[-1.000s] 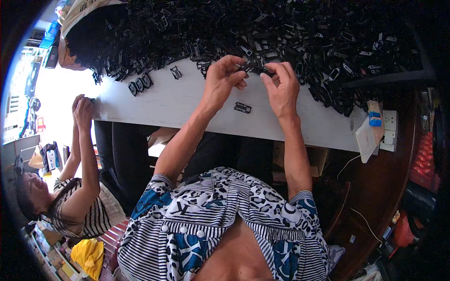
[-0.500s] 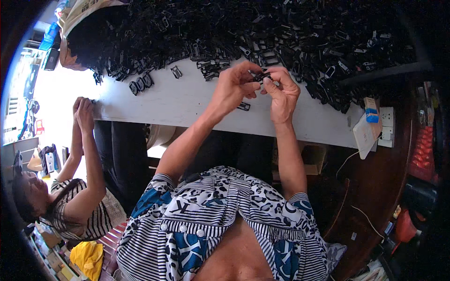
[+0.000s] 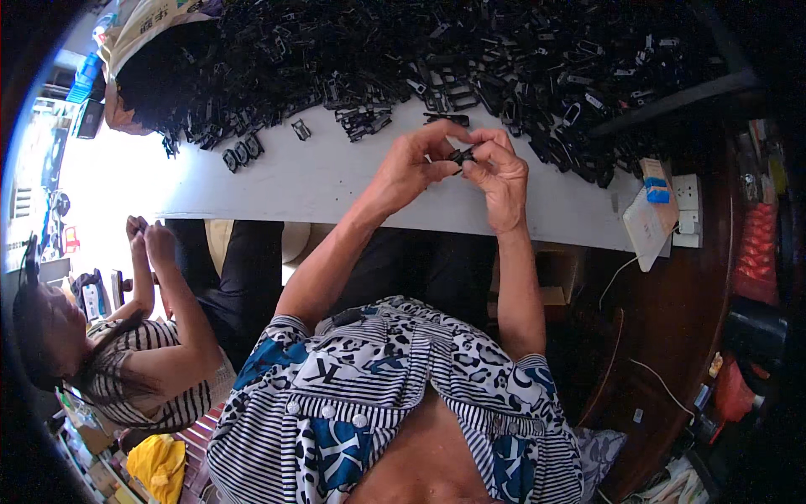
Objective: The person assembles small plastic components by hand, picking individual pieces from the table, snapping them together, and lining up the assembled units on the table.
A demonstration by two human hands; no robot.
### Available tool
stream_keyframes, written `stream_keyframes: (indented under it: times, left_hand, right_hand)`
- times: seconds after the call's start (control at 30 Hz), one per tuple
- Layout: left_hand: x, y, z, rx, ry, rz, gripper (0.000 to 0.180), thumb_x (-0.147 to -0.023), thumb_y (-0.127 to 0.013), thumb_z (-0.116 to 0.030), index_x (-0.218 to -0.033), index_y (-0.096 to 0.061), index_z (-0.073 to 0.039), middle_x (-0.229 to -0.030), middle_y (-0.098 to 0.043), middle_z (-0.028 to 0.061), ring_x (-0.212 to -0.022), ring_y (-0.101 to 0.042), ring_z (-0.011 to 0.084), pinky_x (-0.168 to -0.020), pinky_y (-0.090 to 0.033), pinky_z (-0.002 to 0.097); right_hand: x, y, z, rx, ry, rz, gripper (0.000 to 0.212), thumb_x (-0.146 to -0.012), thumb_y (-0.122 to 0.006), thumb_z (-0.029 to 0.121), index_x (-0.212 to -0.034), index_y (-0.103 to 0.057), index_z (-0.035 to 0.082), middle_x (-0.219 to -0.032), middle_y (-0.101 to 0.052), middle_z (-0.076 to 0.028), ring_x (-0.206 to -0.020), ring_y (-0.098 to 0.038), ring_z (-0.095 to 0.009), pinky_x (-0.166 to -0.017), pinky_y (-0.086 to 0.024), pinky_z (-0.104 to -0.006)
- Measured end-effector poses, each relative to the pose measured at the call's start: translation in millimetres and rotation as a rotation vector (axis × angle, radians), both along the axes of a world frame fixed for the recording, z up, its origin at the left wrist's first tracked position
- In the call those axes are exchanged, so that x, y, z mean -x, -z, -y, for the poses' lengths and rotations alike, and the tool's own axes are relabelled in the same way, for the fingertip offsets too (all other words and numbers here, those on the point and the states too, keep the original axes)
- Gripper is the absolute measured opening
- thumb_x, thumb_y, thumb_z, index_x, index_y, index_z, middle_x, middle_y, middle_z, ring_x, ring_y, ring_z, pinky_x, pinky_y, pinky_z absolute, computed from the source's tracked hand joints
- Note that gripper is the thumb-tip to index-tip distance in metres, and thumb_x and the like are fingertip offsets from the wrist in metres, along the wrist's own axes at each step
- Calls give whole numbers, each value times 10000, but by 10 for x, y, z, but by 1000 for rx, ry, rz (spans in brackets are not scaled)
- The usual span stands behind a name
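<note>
Over the white table [image 3: 319,185], both of my hands meet around a small black plastic piece [image 3: 461,157]. My left hand [image 3: 410,168] pinches its left side between thumb and fingers. On the other side my right hand [image 3: 502,178] grips it with thumb and curled fingertips. The fingers cover much of the piece, so its exact shape cannot be made out. Just beyond my fingers spreads a large heap of black plastic parts [image 3: 336,63], many of them frame-shaped. A single loose frame-shaped part [image 3: 301,129] and a short row of parts [image 3: 243,153] lie left of my hands.
A co-worker in a striped top [image 3: 159,353] sits at the left, hands [image 3: 151,239] raised near the table edge. A notepad [image 3: 651,223] and a white power strip [image 3: 688,210] are at the right end. A pale sack [image 3: 147,34] borders the heap at far left.
My hands still hold the black piece, its angle slightly changed. The co-worker's hands have moved from the table edge toward their body. The whole view has shifted a little.
</note>
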State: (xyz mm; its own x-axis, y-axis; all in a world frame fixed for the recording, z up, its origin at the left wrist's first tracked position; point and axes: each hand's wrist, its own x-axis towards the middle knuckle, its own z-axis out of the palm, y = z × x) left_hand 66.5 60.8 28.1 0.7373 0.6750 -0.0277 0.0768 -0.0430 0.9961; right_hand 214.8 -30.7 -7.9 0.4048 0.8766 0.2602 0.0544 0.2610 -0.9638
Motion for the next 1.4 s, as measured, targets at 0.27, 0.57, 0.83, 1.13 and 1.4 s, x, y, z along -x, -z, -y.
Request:
stream_keyframes:
  times: [0.27,0.57,0.83,1.13,1.4]
  left_hand:
    - [28,225,-40,457,-13,194,161,-848,-648,33,-1000,-638,-21,-868,-637,29,-795,-620,108,-685,-505,236]
    - [298,459,-273,161,-263,14,118,-821,-707,11,-872,-607,-26,-742,-624,8,-631,-563,79,-578,-447,236]
    - [145,481,-252,-304,-217,-190,93,-848,-681,-16,-942,-675,-17,-699,-609,26,-629,-545,82,-550,-435,278]
    - [213,492,-218,-649,-229,-370,139,-855,-688,-157,-973,-722,-92,-867,-696,127,-744,-669,320,-650,-506,398]
    - [321,366,-212,-662,-308,-362,164,-847,-692,-110,-1010,-706,-97,-870,-644,102,-763,-638,298,-654,-489,388]
  right_hand:
    - [98,-11,150,-261,237,242,150,-827,-707,40,-786,-564,21,-1047,-606,-102,-876,-551,-127,-771,-484,-300]
    - [-106,51,-31,284,37,70,221,-793,-728,22,-897,-536,58,-849,-596,-24,-740,-579,-88,-548,-474,-250]
    - [18,169,-190,-45,167,1456,258,-761,-637,29,-1017,-614,13,-860,-484,-96,-739,-601,-242,-620,-536,-325]
    - [93,66,79,77,1,1406,410,-811,-591,-5,-1220,-606,12,-985,-494,-149,-814,-605,-281,-694,-542,-367]
    - [-399,-197,-6,222,220,1032,285,-798,-689,17,-1078,-650,53,-999,-569,-106,-883,-636,-293,-759,-529,-381]
